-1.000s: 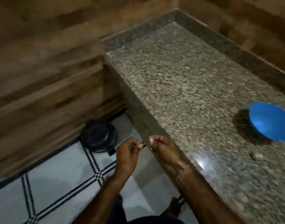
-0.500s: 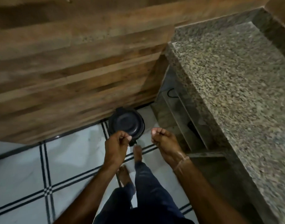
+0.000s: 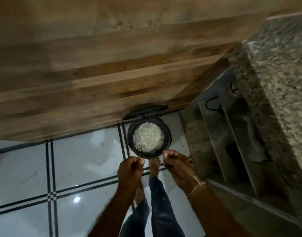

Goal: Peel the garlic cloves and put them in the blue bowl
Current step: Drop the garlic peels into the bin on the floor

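Head view: looks steeply down at a bin (image 3: 168,134) on the floor.
Wall: wood-grain panels (image 3: 95,74) behind the bin, running away to its left.
Floor: pale glossy tiles (image 3: 78,168) with dark double lines, left of and in front of the bin.
Left hand (image 3: 129,170): just in front of the bin's near rim, to its left; fingers curled in with the thumb against them. I cannot tell what, if anything, it grips.
Bin: round, black, with its lid (image 3: 145,109) tipped back against the wall. Pale scraps (image 3: 148,136) fill the inside.
Foot (image 3: 154,166): bare, toes at the bin's near edge, between the two hands.
Right hand (image 3: 176,165): just in front of the bin's near rim, to its right, fingertips bunched and pointing down. Any hold is hidden.
Garlic: no clove can be made out in either hand.
Shelves (image 3: 232,134): right of the bin, beneath the stone.
Surface (image 3: 283,74): speckled granite, far right of the bin and blurred.
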Demonstrator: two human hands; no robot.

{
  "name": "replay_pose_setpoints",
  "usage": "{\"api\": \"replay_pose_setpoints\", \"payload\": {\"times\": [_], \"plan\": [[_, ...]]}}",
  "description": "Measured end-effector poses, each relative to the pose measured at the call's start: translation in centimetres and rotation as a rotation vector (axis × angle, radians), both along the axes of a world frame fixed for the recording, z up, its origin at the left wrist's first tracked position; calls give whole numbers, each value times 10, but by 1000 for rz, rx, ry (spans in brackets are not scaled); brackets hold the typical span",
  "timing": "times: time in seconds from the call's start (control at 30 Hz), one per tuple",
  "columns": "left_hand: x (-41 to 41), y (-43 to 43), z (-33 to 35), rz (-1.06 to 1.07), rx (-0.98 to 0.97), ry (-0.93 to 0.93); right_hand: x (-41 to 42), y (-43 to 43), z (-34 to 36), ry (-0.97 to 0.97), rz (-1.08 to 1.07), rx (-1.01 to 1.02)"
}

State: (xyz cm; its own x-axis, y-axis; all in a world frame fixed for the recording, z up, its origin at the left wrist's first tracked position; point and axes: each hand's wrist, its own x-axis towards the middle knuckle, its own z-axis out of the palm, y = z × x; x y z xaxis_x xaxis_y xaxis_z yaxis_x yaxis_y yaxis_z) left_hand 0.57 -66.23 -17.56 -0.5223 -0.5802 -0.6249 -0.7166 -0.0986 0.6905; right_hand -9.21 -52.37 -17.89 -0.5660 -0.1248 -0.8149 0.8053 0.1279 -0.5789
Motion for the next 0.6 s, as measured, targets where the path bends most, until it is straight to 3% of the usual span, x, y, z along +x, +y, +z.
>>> {"api": "replay_pose_setpoints", "payload": {"times": [0.23,0.37,0.43,0.6], "plan": [[-82,-6,-181,352,303,-150,-56,-36,-194,-140,-82,82],[-110,-10,-258,433,434,-198,-81,-45,-285,-207,-103,102],[-120,-9,-278,496,507,-228,-86,-45,-305,-199,-43,119],[-128,-3,-289,560,485,-251,-89,-51,-321,-224,-46,206]]}}
